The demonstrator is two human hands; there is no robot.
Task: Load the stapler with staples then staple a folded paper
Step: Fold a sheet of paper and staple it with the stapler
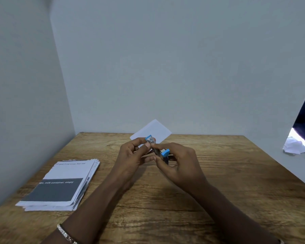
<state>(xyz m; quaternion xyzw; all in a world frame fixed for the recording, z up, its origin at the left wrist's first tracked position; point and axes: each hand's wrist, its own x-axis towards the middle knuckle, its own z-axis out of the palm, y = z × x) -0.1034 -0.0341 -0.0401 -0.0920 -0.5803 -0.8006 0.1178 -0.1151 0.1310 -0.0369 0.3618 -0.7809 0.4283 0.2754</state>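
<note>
A small blue and metal stapler is held above the middle of the wooden table, between both hands. My left hand pinches its far end, thumb on the metal part. My right hand grips the near end, by the blue tab. A folded white paper sticks up behind the stapler, held with it by my left fingers. Whether staples are inside is hidden.
A stack of printed sheets lies on the table's left side, with torn edges. Grey walls close the table at the back and left. Crumpled white paper and dark cloth show through a gap at the right.
</note>
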